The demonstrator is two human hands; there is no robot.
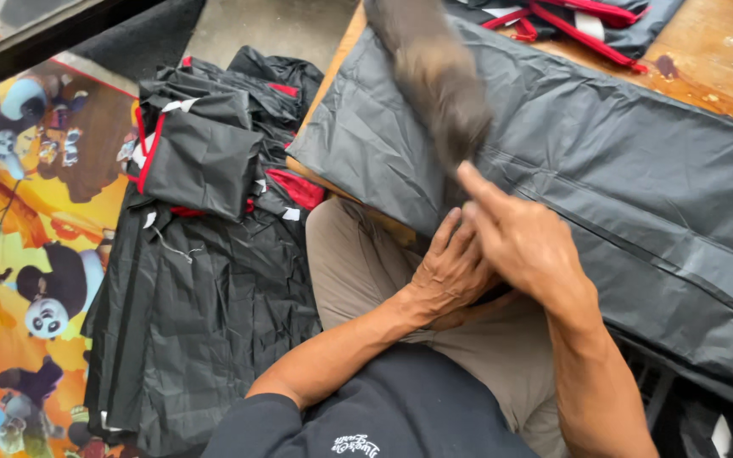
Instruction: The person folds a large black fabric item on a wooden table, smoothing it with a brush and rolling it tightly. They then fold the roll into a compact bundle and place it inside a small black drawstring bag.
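Fingers of the right hand pinch a blurred strip of dark fabric, lifted above the long black nylon cover spread on the wooden tabletop. The left hand curls beneath it; what it holds cannot be told. The slick cloth could slip free. Folded black-and-red pieces crowd the cartoon mat alongside.

The dark grey sheet across the table is thin synthetic cloth, creased, with a slight sheen. The table is worn, stained wood; the mat looks smooth and printed.
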